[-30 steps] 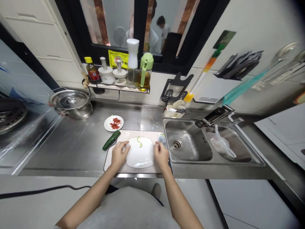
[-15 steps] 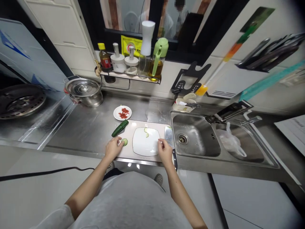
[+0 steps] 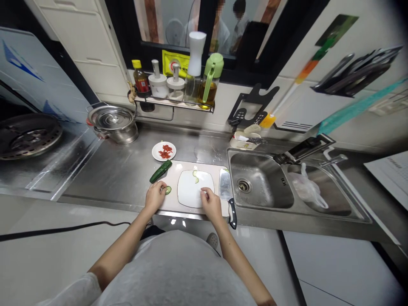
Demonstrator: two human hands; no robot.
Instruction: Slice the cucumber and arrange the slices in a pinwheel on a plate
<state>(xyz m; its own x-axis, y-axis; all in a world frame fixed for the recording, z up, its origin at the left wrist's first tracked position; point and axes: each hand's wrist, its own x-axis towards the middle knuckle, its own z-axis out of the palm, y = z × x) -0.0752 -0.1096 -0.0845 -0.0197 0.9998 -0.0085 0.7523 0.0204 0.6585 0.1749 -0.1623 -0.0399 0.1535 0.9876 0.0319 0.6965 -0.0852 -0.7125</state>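
Note:
My left hand is at the left side of the pale cutting board, its fingers closed on a small stack of cucumber slices. A dark green cucumber piece lies just beyond that hand. On the board rests a white square plate, with a couple of thin cucumber slices near its far edge. Over the plate's right side is my right hand, thumb and fingers pinched together; whatever is between them is too small to make out. A cleaver lies at the board's right end, black handle toward me.
Behind the board stands a small white plate of chopped red pieces. A double sink lies to the right, with a plastic bag in it. Back left is a lidded steel pot. A condiment rack hangs above the counter.
My right hand has moved left from the plate's right edge to over the plate, uncovering the cleaver's handle. My left hand has shifted slightly right, its fingers now covering more of the cucumber slices.

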